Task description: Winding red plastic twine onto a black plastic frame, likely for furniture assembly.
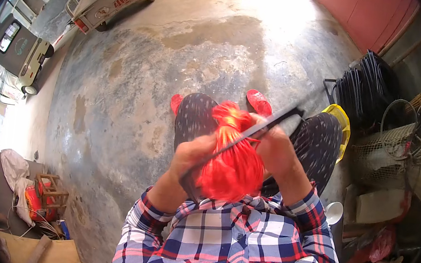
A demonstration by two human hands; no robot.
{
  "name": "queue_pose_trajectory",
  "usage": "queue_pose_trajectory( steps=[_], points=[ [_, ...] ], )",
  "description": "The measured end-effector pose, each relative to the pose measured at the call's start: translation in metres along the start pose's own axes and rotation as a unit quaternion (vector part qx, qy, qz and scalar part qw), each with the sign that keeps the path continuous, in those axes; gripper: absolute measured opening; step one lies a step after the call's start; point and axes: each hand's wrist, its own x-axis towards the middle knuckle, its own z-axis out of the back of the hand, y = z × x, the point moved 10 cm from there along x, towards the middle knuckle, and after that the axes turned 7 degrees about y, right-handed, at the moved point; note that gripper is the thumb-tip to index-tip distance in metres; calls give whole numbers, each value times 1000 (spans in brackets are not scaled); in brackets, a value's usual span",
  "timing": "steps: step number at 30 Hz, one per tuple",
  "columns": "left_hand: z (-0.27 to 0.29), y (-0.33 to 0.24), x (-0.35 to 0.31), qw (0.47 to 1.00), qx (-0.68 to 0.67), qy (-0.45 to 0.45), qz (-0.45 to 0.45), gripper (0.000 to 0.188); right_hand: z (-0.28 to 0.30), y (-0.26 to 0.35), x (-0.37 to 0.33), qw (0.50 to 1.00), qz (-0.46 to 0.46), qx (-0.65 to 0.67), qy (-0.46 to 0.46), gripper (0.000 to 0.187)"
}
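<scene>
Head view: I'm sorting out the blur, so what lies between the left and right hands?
In the head view, the red stranded bundle lies between the left hand and right hand, with a blurred dark strip crossing it diagonally.

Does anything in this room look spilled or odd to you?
Yes: beyond the red shoes, the grey floor has a large, irregular brownish patch, darker than the surface around it. It could be damp or an old stain; I can't tell which.

Red-white-and-blue plaid sleeves aside, bare forearms [163,191] angled inward, bare left hand [194,152] curled, bare right hand [275,148] blurred.
</scene>
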Motion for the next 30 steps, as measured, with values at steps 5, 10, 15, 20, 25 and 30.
queue_pose_trajectory(
  steps=[5,10,15,20,25,30],
  points=[
    [-28,5,2,1000,-17,21,0,39,-26,43,12,903,26,428,20,44],
    [-30,-22,-5,996,74,-12,-56,58,41,-16,-11,958,29,234,-162,34],
    [-2,-46,0,977,181,-15,-108,48,38,21,-32,923,70,352,-142,31],
    [0,-51,-3,979,182,-38,-84,45,12,82,-23,909,237,342,30,56],
    [15,-57,-5,979,181,-36,-89,43,31,27,-31,900,67,422,-87,44],
    [21,-60,-7,975,184,-32,-120,47,18,23,-21,917,-50,349,-187,37]
  ],
)
